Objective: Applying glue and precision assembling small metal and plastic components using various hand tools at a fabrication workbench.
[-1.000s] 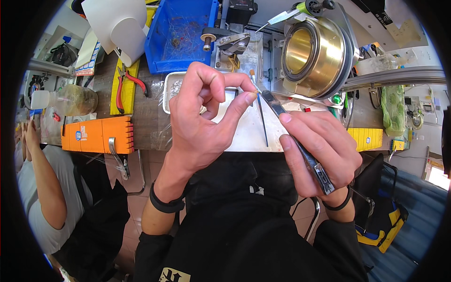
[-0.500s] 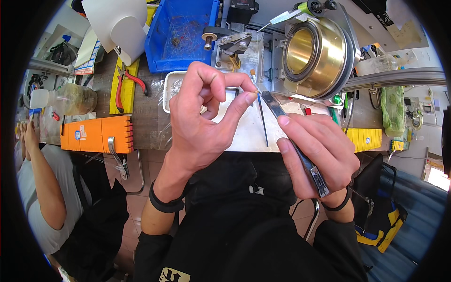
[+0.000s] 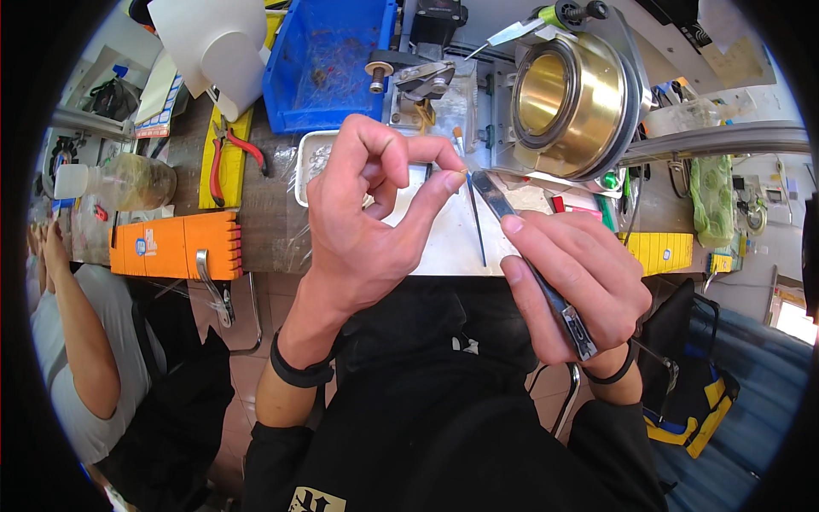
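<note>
My left hand (image 3: 363,213) is raised over the bench, its thumb and index finger pinched together. A tiny yellowish thing shows at those fingertips, too small to name. Fingers and thumb of my right hand (image 3: 580,277) are wrapped along a slim, flat metal tool (image 3: 537,269), grey with dark edges; its exact kind is unclear. The tool's tip lies close to the left fingertips; whether they touch is hard to tell. Beneath, a thin paintbrush (image 3: 476,218) with a dark blue handle lies on a white board (image 3: 448,243).
Behind my hands stand a blue bin (image 3: 328,111) and a brass cylinder on a machine (image 3: 589,111). Red-handled pliers (image 3: 216,166) and an orange block (image 3: 175,246) lie to the left. At far left, another person's arm (image 3: 85,350) shows.
My right hand and the metal tool have shifted slightly left and down. The left hand keeps its pinch almost in place.
</note>
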The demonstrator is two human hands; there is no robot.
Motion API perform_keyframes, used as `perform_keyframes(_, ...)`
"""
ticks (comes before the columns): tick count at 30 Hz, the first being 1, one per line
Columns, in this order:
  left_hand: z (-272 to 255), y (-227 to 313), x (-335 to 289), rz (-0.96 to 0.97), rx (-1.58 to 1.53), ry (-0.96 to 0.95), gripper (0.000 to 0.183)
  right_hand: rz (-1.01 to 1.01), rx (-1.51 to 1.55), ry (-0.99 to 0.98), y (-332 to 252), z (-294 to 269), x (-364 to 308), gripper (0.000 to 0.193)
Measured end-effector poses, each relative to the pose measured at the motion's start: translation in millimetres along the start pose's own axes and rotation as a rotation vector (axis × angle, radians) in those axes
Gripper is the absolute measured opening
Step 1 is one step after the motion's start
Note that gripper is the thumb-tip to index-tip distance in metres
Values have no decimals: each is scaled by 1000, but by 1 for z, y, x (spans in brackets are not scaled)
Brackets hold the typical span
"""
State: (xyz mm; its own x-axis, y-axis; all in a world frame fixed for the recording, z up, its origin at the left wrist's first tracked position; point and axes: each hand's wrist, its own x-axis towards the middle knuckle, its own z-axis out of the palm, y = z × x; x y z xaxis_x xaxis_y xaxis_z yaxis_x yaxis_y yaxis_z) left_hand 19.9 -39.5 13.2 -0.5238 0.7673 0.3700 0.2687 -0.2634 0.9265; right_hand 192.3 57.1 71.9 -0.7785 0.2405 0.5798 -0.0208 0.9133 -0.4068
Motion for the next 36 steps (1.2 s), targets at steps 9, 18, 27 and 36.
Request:
perform_keyframes(9,1,-2,-3,17,6,-1,43,33,27,71,-7,-11,-9,34)
perform_keyframes(18,2,0,0,-27,20,43,40,64,-74,74,5,-16,-43,44)
perform_keyframes(27,5,12,10,-113,50,109,38,119,-417,-492,52,8,-92,53)
perform_keyframes(36,24,34,45,-22,138,142,32,400,-156,145,73,-35,-55,18)
